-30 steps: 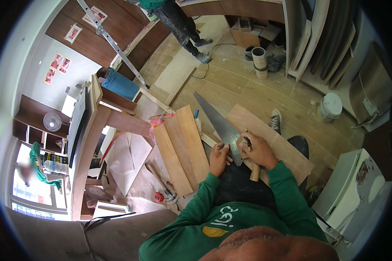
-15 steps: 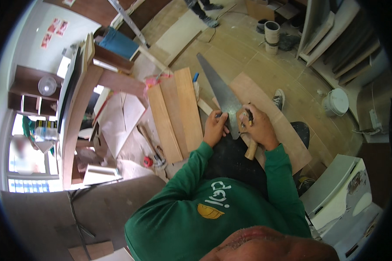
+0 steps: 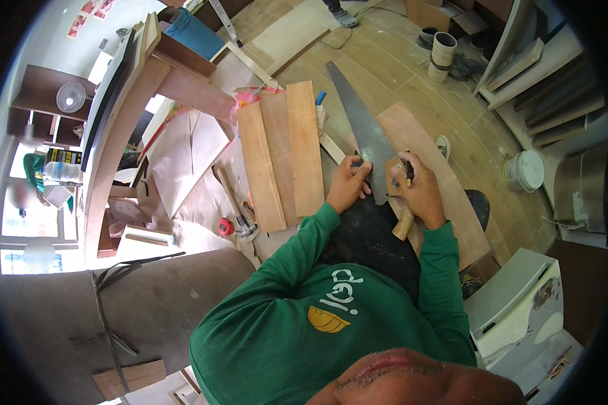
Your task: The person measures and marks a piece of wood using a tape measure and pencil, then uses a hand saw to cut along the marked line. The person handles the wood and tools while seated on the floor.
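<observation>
A handsaw with a long grey blade (image 3: pixel 359 111) and a wooden handle (image 3: pixel 404 224) lies across my lap, its narrow end pointing away from me. My left hand (image 3: pixel 348 183) is closed on the blade's left edge near the handle, thumb on the metal. At the handle end, my right hand (image 3: pixel 424 192) is closed round the wood. A short dark pen-like tool (image 3: pixel 409 174) sits between its thumb and fingers; its exact kind is unclear. Beneath the saw, a thin plywood sheet (image 3: pixel 456 209) extends to the right.
Two wooden planks (image 3: pixel 305 148) lie ahead to the left. Beside them are a long-handled hammer (image 3: pixel 233 196) and a red tape measure (image 3: pixel 225 226). A white bucket (image 3: pixel 524 170) stands on the right, and a white chair (image 3: pixel 513 304) is near me. Another person's foot (image 3: pixel 345 18) shows at the far side.
The whole view has shifted, so the saw and both hands sit slightly further right in it. My grip on the saw looks much the same.
</observation>
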Demonstrator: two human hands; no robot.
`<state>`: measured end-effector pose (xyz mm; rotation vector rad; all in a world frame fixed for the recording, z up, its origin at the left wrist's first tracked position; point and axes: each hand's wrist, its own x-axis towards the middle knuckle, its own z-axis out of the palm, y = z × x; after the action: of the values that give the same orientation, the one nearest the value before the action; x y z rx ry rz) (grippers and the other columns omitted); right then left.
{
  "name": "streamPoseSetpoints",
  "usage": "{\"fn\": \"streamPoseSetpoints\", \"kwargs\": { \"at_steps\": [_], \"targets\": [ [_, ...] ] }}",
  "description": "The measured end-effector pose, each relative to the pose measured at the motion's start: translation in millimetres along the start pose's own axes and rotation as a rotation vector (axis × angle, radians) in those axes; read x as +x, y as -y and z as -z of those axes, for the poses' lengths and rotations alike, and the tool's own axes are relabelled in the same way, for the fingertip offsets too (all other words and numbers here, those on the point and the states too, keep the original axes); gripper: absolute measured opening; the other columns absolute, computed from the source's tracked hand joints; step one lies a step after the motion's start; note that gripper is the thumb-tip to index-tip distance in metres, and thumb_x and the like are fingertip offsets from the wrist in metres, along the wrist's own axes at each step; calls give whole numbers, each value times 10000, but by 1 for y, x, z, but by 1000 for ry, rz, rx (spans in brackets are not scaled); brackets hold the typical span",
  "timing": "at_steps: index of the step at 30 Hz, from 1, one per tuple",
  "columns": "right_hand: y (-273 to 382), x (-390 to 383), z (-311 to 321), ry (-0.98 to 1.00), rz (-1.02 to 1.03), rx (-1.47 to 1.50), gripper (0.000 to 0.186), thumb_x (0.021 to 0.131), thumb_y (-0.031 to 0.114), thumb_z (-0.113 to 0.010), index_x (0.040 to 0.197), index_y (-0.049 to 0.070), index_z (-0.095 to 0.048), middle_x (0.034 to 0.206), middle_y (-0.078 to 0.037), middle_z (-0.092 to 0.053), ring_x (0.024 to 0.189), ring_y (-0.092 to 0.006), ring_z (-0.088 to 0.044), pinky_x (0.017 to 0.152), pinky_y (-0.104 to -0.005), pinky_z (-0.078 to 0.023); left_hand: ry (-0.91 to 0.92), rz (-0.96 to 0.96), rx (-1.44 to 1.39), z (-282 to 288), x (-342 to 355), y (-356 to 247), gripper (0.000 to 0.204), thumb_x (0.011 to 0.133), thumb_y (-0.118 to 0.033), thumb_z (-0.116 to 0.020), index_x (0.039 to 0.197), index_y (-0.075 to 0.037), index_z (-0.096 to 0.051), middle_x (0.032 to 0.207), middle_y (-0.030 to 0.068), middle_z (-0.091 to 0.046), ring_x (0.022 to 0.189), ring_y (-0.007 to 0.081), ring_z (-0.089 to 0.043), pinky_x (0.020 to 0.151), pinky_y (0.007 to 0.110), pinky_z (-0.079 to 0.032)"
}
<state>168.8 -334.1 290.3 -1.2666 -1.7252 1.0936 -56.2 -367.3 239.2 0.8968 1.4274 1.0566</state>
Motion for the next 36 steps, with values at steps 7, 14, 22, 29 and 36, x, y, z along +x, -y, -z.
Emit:
{"fn": "streamPoseSetpoints", "kwargs": {
  "at_steps": [7,14,22,29,36],
  "targets": [
    [-5,-1,-5,17,22,-82,425,1008,197,-779,1372,7,-670,1089,-224,-774,1003,-340,-766,895,-421,-587,-130,-366,962,0,-29,-38,595,1077,-419,-715,1408,46,-548,980,240,-722,841,450,-731,758,524,-600],
    [-25,-4,-12,-27,53,192,414,962,61,-699,1372,3,-677,1131,-167,-777,1033,-246,-733,910,-366,-569,98,-484,713,-77,-47,-76,478,1052,-370,-715,1442,-106,-634,1260,228,-660,1142,473,-683,957,540,-568],
    [-17,-5,-11,1,-27,50,499,996,78,-730,1468,-7,-594,1147,-183,-762,1039,-274,-736,929,-404,-586,106,-550,417,-56,-22,-44,366,1038,-110,-671,1403,-81,-677,1226,228,-692,1113,450,-705,967,501,-574],
    [-3,-8,-8,-19,-140,188,651,993,120,-776,1571,-35,-520,1058,-166,-741,947,-225,-728,813,-364,-593,-186,-544,542,67,-28,-31,498,944,88,-614,1416,-64,-655,1229,126,-709,1124,269,-701,952,431,-600],
    [-13,0,-14,65,-123,39,610,1001,213,-784,1513,-45,-575,943,-145,-697,839,-232,-684,762,-396,-565,-900,-59,821,343,-113,35,476,1000,-125,-674,1466,-40,-629,1192,223,-766,1124,398,-738,974,489,-585]
  ]
}}
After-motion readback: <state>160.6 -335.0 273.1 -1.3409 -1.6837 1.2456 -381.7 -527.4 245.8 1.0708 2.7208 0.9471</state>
